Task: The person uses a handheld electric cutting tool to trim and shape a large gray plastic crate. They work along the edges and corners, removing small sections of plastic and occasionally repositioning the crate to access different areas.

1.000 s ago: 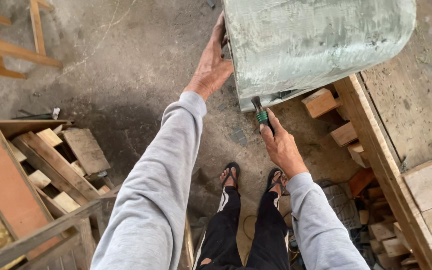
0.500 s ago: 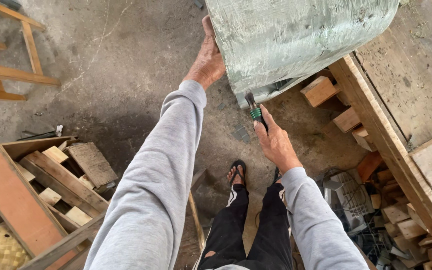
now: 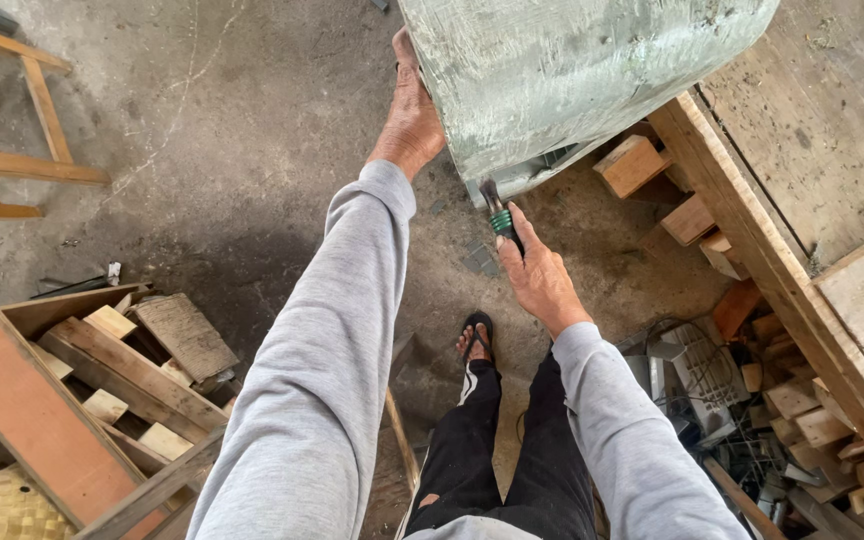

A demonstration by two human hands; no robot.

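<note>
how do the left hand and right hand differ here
The left hand lies flat and open against the side of the large plastic-wrapped grey-green slab; the right hand is closed on a small green-banded black-handled tool. The left arm reaches farther out; the right sits lower, at the slab's bottom edge. Both wear grey sleeves.

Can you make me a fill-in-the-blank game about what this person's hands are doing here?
1. The left hand presses on the ____ side of the big wrapped sheet.
2. The right hand holds a tool with a ____ band on its handle.
3. The sleeves are ____.
4. The wooden crate holds ____ scraps.

Missing words: left; green; grey; wood
</note>
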